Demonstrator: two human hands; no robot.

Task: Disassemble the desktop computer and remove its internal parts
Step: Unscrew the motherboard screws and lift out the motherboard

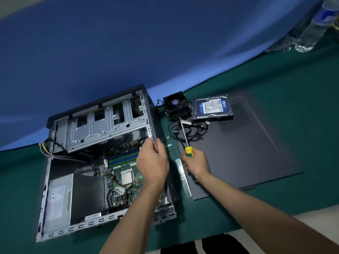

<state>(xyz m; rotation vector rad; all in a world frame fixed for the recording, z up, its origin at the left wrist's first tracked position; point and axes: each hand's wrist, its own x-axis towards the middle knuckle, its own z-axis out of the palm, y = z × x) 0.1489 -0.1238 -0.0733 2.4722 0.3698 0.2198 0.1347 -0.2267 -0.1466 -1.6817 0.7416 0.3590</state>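
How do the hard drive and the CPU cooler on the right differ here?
The hard drive is a flat slab with a blue label, lying on the grey side panel; the CPU cooler is taller and black, fan facing up, standing on the green table. Both are outside the computer case, side by side.

- The hard drive [212,107], right of centre, carries a blue and white label with a small logo in its corner, but the print is too small to make out.
- The power supply [57,198], lower left inside the case, has a pale sticker, also illegible.
- The bottle [317,24], upper right, has a blurred blue label.
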